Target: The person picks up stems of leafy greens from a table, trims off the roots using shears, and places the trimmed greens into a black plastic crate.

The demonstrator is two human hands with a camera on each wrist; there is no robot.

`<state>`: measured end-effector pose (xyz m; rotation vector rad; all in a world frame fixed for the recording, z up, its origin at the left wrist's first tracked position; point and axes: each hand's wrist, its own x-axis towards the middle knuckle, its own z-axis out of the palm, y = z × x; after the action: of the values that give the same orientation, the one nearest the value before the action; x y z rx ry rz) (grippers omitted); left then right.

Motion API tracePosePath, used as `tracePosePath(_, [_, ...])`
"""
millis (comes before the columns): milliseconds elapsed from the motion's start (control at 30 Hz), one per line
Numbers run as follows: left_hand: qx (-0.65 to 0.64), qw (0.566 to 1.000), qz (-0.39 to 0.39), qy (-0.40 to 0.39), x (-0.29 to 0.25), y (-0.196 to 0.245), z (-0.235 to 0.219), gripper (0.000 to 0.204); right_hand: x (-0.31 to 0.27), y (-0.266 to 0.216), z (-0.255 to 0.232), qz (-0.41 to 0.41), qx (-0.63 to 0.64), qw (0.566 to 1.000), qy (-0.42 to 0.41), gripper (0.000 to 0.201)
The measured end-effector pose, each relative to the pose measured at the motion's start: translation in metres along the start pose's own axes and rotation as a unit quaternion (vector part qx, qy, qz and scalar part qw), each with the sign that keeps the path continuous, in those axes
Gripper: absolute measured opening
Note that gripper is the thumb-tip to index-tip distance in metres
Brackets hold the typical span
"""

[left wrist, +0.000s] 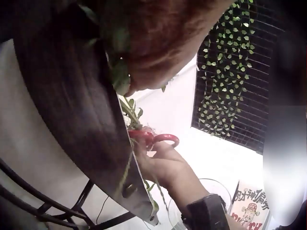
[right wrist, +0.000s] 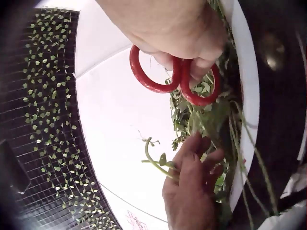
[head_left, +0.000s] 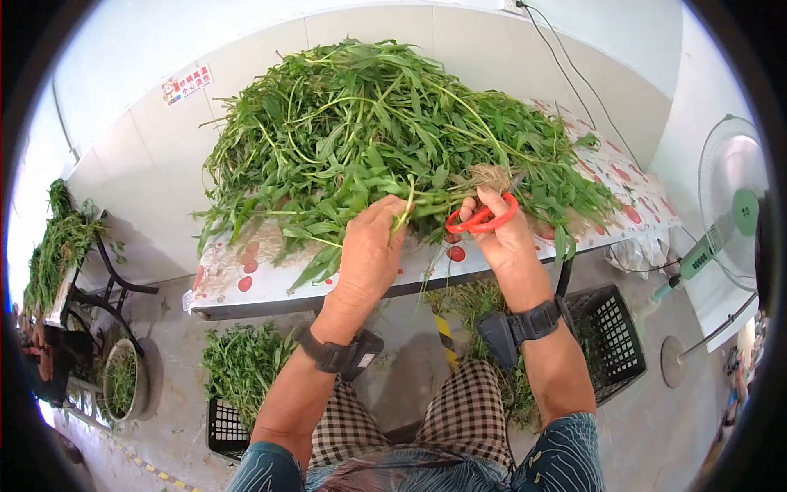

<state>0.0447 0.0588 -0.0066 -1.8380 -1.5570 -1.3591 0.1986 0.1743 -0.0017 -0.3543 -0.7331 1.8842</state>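
My left hand [head_left: 369,250] grips a bunch of green leafy stems [right wrist: 152,158] at the front of a big plant heap [head_left: 352,123]. In the right wrist view its fingers are curled round them, and a bent stem end sticks out past the thumb. My right hand [head_left: 507,242] holds scissors [right wrist: 144,81] with red ring handles; their blades are mostly hidden. A tan tuft of roots [head_left: 489,176] shows just beyond the right fingertips, at the end of stems stretching between the hands. The left wrist view shows the red handles too, while the left hand there is dark.
The heap lies on a table with a cherry-print cover [head_left: 221,283]. Below stand black crates [head_left: 627,328] and leafy greens [head_left: 246,361]. A fan [head_left: 742,213] stands at the right; a bucket [head_left: 135,402] and a chair [head_left: 123,283] are at the left.
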Motion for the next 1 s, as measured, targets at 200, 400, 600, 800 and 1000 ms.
tracePosePath(200, [-0.019,0.988,-0.097,-0.115,-0.01,0.004,-0.001,0.02,-0.003,-0.012,-0.012,0.025,-0.02,0.999,0.007,0.011])
tracePosePath(400, [0.01,0.998,-0.006,0.067,-0.01,-0.001,0.001,0.018,-0.006,-0.01,-0.009,0.014,0.018,1.0,-0.02,0.011])
tracePosePath(600, [-0.05,0.989,-0.112,-0.081,-0.015,0.003,-0.004,0.02,-0.016,-0.015,0.005,0.021,-0.101,0.991,-0.086,0.017])
tracePosePath(800, [-0.018,0.992,-0.077,-0.094,-0.014,0.003,-0.004,0.023,-0.017,-0.01,0.005,-0.012,-0.191,0.975,-0.114,0.021])
tracePosePath(1000, [-0.009,0.999,0.016,-0.03,-0.011,0.002,-0.005,0.026,-0.02,-0.011,0.005,0.017,-0.209,0.975,-0.08,0.028])
